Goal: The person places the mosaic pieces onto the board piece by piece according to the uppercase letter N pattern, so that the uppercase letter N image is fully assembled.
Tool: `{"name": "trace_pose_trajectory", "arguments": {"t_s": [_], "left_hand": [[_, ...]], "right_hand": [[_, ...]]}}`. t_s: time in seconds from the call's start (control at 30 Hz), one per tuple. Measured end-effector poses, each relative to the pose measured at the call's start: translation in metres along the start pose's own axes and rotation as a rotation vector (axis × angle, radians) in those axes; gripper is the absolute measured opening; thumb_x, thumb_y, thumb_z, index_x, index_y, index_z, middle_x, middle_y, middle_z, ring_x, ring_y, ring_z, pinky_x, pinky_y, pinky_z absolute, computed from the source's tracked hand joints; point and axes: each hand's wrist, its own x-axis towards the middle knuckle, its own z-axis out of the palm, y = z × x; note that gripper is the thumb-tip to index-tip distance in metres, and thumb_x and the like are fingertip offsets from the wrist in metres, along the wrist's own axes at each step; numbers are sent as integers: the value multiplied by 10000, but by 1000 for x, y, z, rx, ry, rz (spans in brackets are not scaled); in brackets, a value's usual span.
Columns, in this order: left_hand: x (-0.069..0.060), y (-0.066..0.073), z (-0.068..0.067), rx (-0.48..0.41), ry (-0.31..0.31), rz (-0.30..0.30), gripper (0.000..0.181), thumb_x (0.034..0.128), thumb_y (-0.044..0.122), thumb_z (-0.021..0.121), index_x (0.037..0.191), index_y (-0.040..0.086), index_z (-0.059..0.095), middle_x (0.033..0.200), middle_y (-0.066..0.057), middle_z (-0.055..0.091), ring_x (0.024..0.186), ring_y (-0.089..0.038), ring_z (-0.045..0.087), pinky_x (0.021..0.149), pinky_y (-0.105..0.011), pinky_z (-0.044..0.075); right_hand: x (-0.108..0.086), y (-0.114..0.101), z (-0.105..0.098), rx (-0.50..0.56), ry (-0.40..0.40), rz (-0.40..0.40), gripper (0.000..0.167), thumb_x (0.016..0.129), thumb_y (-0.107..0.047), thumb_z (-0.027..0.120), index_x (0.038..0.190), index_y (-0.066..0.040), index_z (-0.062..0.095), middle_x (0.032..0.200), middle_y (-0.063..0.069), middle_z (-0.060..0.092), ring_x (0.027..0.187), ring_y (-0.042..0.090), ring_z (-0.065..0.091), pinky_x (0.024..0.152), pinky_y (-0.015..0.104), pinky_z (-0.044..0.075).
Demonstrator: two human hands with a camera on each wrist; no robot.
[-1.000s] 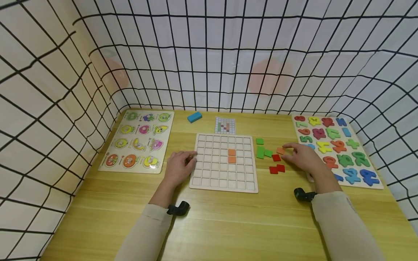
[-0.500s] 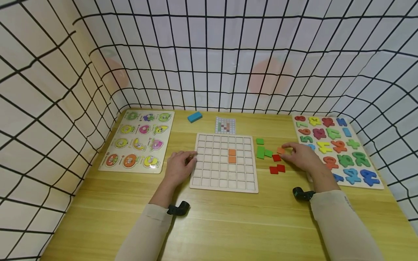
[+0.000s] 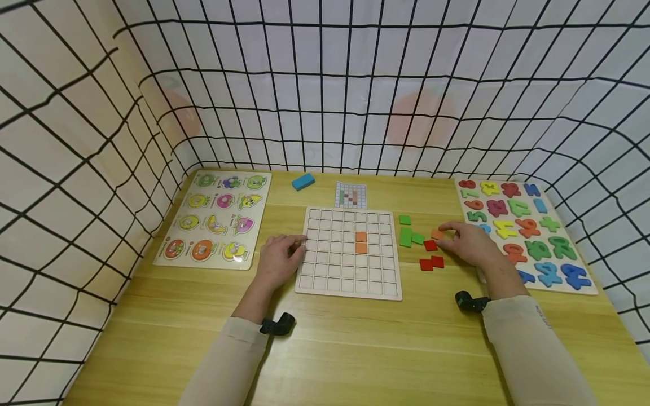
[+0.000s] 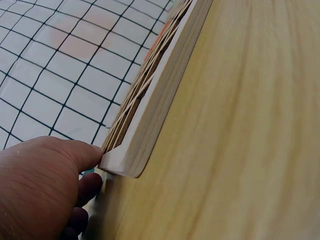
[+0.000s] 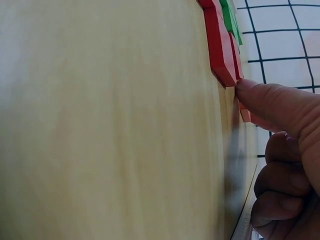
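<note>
- The yellow-brown wood-grain table [image 3: 355, 349] lies beneath everything; thin pieces probably slide easily on it, so your touch should be light.
- The pale square wooden grid board [image 3: 341, 270] sits between your hands, with two square orange tiles [image 3: 361, 248] one above the other in its cells.
- Your left hand [image 3: 278, 259] rests with its fingers loosely bent, touching the board's left edge; light contact should steady it without nudging those tiles.
- Your right hand [image 3: 472, 245] has thumb and index finger curled about the loose tile's edges, seemingly pinching it; how firmly, you cannot tell from here.
- Flat green tiles [image 3: 405, 237] and square red tiles [image 3: 426, 265] lie right of the board; one red piece is right by your thumb, so guard against dragging it.
- The loose orange square tile [image 3: 437, 233] is between your right fingertips; square them on opposite edges, and lift straight up.
</note>
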Motion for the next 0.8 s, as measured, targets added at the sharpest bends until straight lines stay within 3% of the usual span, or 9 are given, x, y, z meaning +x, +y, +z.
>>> {"name": "trace_pose_trajectory", "arguments": {"t_s": [0.8], "left_hand": [[0,1,0,-7,-5,-14,301,985,265,638,1264,199,730,996,-54,712,917,-243,509,899,-441,358]], "right_hand": [[1,-2,2,-1,-1,1,473,1012,-377,597,1369,-68,578,879,95,540,773,240,496,663,334,384]]}}
